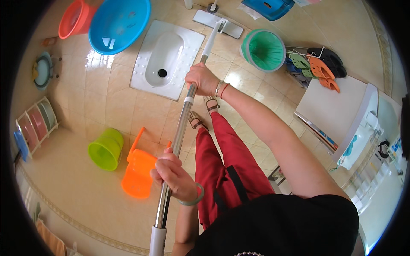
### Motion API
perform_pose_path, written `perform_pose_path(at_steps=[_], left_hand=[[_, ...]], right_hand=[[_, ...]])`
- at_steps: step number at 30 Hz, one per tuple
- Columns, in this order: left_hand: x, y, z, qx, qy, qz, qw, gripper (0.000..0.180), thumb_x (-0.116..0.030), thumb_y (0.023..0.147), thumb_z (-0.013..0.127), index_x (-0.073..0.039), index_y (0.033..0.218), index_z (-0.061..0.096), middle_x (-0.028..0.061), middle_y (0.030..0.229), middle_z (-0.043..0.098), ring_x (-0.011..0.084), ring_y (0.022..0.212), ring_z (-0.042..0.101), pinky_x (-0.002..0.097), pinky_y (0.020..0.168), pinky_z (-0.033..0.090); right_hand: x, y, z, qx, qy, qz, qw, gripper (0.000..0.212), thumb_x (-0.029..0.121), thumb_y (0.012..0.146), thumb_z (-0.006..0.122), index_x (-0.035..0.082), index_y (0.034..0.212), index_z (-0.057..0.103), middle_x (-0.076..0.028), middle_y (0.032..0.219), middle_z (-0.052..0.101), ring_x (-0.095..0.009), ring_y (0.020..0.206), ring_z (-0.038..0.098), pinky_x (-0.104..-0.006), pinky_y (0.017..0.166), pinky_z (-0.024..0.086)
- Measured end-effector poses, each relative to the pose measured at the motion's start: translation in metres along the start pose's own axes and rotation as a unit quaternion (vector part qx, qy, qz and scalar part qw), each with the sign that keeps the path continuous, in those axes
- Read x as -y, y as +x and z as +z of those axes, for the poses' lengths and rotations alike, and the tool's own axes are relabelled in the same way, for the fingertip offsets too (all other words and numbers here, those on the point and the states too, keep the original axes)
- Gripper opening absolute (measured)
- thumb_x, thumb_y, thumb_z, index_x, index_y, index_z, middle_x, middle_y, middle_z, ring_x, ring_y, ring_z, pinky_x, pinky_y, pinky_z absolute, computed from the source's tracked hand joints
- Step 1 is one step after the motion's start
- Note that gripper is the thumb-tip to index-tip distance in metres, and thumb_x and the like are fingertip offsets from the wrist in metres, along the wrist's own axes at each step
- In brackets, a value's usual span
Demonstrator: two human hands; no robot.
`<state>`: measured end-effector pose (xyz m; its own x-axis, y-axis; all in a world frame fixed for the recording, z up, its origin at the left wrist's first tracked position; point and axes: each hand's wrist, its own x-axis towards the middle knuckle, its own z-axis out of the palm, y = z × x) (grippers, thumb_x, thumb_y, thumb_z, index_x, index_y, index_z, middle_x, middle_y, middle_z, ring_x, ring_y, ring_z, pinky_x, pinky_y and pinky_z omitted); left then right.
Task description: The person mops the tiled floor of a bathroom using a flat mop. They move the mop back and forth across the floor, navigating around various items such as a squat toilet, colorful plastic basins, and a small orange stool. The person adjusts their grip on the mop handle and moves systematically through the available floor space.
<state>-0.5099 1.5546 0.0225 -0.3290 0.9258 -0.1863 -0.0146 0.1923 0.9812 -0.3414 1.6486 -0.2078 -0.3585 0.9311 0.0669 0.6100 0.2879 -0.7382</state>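
Note:
I hold a flat mop by its long silver and white pole (pixel 181 123), which runs aslant from the bottom edge up to the far wall. My right hand (pixel 202 79), with bracelets on the wrist, is closed round the upper pole. Lower down, my left hand (pixel 174 174), below which a green bangle sits, is wrapped round the same pole. The white mop head (pixel 230 29) lies on the tiled floor by the wall, between a white squat toilet (pixel 139 70) and a bin with a green liner (pixel 264 50). The mop head's underside is hidden.
A blue basin (pixel 119 25) and a red bucket (pixel 72 19) stand at the far left. Nearer are a lime bucket (pixel 104 150) and an orange plastic chair (pixel 139 177). Several clogs hang on a rack (pixel 322 64) beside a white washing machine (pixel 331 109) at the right.

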Motion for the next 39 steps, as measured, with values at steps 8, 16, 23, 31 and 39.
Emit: perform_pose_path(at_steps=[8,16,23,31,39], left_hand=[[-0.039,-0.048,-0.101,0.010,0.060,-0.034,0.998,0.027,-0.007,0.098,0.039,-0.009,0.073,0.030,0.0014,0.058,0.031,0.0107,0.058,0.036,0.0408,0.093,0.043],[-0.094,-0.086,-0.186,-0.036,0.063,-0.099,0.993,0.024,-0.013,0.101,0.038,-0.011,0.078,0.030,-0.0004,0.063,0.025,0.0103,0.062,0.033,0.0409,0.099,0.039],[-0.083,-0.065,-0.171,-0.013,-0.034,0.011,0.999,0.020,-0.007,0.098,0.033,-0.011,0.078,0.030,0.0033,0.062,0.032,0.0148,0.064,0.039,0.0423,0.095,0.040],[-0.037,-0.041,-0.080,-0.011,-0.076,0.001,0.997,0.022,-0.008,0.099,0.033,-0.011,0.078,0.029,0.0027,0.065,0.030,0.0163,0.068,0.041,0.0455,0.099,0.039],[-0.029,-0.040,-0.023,0.015,-0.032,-0.044,0.998,0.031,-0.017,0.103,0.031,-0.012,0.074,0.027,0.0007,0.066,0.026,0.0141,0.069,0.035,0.0453,0.104,0.035]], right_hand=[[0.097,-0.053,0.066,-0.041,0.040,0.004,0.998,0.015,0.015,0.066,0.065,0.017,0.059,0.052,0.001,0.063,0.053,-0.022,0.073,0.055,-0.0401,0.076,0.040],[0.215,-0.097,0.117,0.100,0.072,0.026,0.992,0.016,0.025,0.072,0.061,0.019,0.059,0.057,-0.002,0.064,0.058,-0.022,0.074,0.060,-0.0405,0.071,0.039],[0.196,-0.062,0.081,0.119,0.064,0.001,0.991,0.016,0.024,0.073,0.062,0.017,0.058,0.060,-0.004,0.064,0.061,-0.025,0.072,0.062,-0.0400,0.071,0.041],[0.084,-0.017,0.014,0.143,-0.026,-0.010,0.989,0.014,0.023,0.071,0.064,0.016,0.059,0.060,-0.007,0.063,0.060,-0.026,0.073,0.062,-0.0381,0.077,0.044],[0.047,-0.042,-0.023,0.139,0.000,0.033,0.990,0.012,0.020,0.071,0.063,0.014,0.061,0.061,-0.005,0.063,0.060,-0.026,0.072,0.061,-0.0367,0.079,0.042]])
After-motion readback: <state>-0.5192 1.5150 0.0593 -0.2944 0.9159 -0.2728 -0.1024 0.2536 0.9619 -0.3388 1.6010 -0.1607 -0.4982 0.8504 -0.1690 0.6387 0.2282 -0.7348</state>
